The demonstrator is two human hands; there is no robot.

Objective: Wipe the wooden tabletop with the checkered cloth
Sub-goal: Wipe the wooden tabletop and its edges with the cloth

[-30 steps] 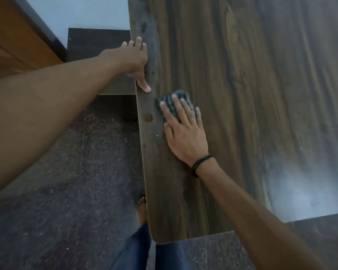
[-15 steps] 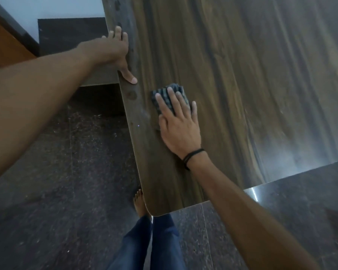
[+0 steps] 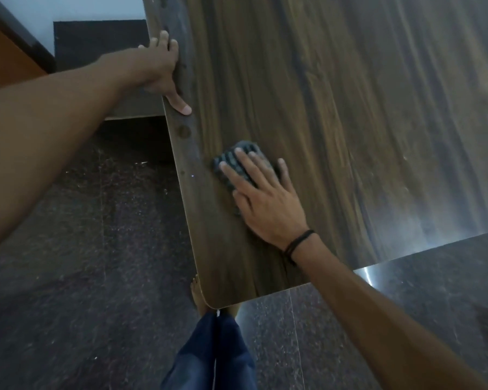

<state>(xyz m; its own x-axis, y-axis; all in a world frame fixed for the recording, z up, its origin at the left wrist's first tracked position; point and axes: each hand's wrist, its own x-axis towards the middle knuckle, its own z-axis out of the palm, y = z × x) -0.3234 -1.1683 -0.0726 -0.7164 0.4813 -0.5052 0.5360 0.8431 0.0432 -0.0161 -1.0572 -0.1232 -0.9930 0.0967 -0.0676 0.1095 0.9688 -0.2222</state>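
The dark wooden tabletop (image 3: 335,122) fills the upper right of the head view, its left edge running diagonally down to a rounded near corner. A folded grey checkered cloth (image 3: 233,160) lies near that left edge. My right hand (image 3: 265,198) lies flat on the cloth with fingers spread, covering most of it; a black band circles the wrist. My left hand (image 3: 164,71) grips the table's left edge farther away, thumb on top of the wood.
Dark speckled stone floor (image 3: 82,249) lies left of and below the table. My legs in blue trousers (image 3: 212,353) and a bare foot stand at the near corner. A dark step (image 3: 96,43) and an orange wooden panel (image 3: 3,57) sit at the upper left.
My right hand has slid the cloth toward me along the table's left edge. My left hand keeps its grip on the edge. The view has shifted slightly.
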